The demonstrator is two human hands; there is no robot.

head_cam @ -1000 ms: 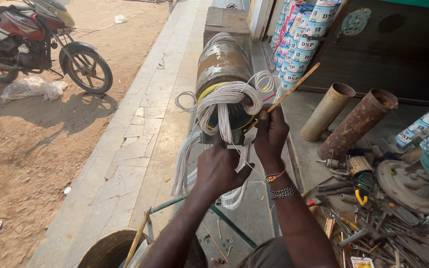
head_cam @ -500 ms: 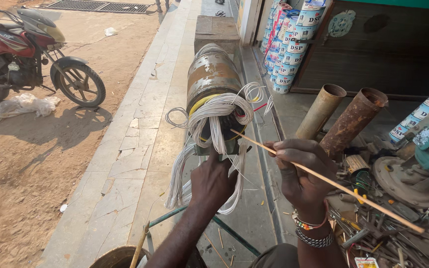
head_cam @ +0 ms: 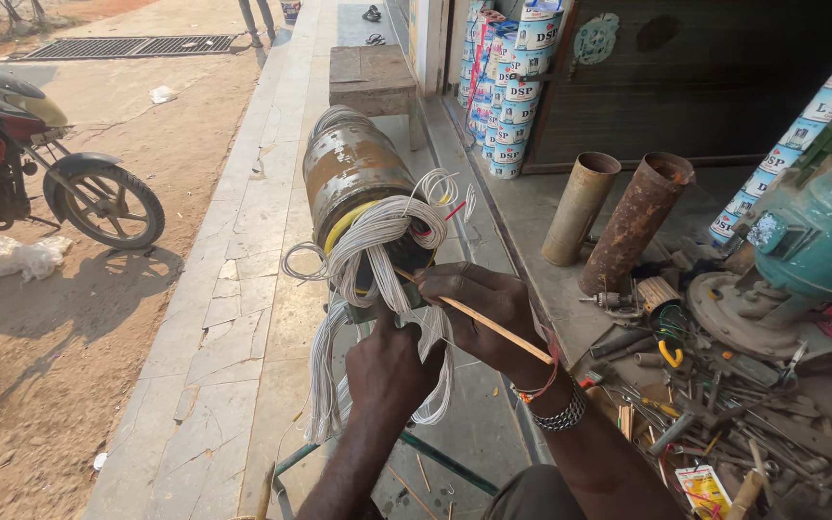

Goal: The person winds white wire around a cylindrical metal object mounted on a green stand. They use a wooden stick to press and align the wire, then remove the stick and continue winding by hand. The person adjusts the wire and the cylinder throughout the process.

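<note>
1. The motor stator [head_cam: 353,178] — a rusty metal cylinder lying on its side on a stand — is the landmark; its open end faces the person.
2. Bundles of white winding wire [head_cam: 377,241] come out of this open end and hang down below the stator in long loops.
3. The left hand [head_cam: 392,371] is just below the open end, closed around the hanging wire loops.
4. The right hand [head_cam: 483,308] is to the right of the open end, fingers closed on a thin wooden stick [head_cam: 479,323]; the stick's tip reaches in among the wires.
5. To the right of the stator stand two rusty pipes [head_cam: 628,217], and further right a teal motor [head_cam: 816,236] above scattered tools [head_cam: 715,404].
6. Far left of the stator, a motorcycle [head_cam: 40,164] is parked on the sandy ground.
</note>
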